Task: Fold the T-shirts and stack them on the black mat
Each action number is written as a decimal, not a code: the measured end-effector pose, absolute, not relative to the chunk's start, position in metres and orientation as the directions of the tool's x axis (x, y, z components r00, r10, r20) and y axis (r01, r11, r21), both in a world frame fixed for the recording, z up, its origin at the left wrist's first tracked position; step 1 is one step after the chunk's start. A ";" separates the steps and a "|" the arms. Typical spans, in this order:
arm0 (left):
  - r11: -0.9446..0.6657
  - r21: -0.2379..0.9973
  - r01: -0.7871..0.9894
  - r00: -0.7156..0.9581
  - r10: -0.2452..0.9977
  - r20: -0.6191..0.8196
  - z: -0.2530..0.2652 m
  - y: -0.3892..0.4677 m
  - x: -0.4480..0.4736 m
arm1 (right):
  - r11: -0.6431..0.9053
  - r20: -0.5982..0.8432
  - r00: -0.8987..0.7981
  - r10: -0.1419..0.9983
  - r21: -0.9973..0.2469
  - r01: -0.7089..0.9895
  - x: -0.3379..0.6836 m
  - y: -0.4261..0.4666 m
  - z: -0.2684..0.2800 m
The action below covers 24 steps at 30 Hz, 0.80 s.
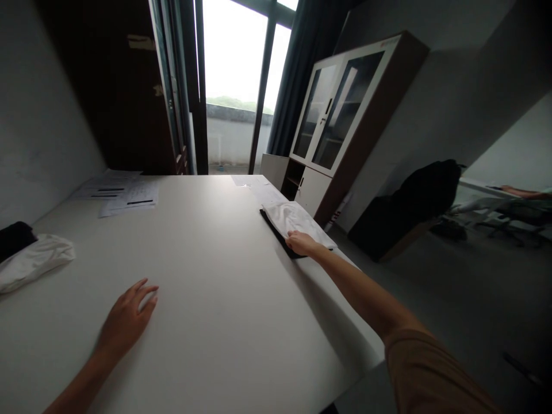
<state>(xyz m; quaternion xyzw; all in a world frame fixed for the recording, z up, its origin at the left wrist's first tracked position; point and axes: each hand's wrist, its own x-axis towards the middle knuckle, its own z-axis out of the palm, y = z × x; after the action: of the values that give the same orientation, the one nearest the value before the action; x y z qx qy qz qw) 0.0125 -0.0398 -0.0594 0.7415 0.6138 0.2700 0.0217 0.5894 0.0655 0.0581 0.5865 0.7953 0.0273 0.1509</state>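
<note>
The right hand (299,242) is pinching, ideally lightly to avoid creasing, a folded white fabric rectangle (297,217) over black cloth (276,231) near the white table's (207,299) right edge, the left hand (127,316) holding its fingers spread.

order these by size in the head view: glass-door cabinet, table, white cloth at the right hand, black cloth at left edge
1. Table
2. Glass-door cabinet
3. White cloth at the right hand
4. Black cloth, cut off by the frame

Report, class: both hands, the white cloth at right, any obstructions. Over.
Left hand open, holding nothing. Right hand at edge of white cloth, grip unclear. White cloth atop black cloth. No obstruction seen.
</note>
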 end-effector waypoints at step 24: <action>-0.241 0.450 0.860 0.072 0.930 0.359 -0.049 -0.046 0.022 | -0.266 0.092 0.258 0.962 0.086 0.960 0.506 0.244 0.021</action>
<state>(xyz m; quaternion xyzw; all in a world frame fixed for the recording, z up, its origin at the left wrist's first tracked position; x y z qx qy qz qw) 0.0218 -0.0460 -0.0493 0.7298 0.6133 0.2961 0.0596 0.5061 0.2445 0.0211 0.7932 0.6058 0.0627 0.0062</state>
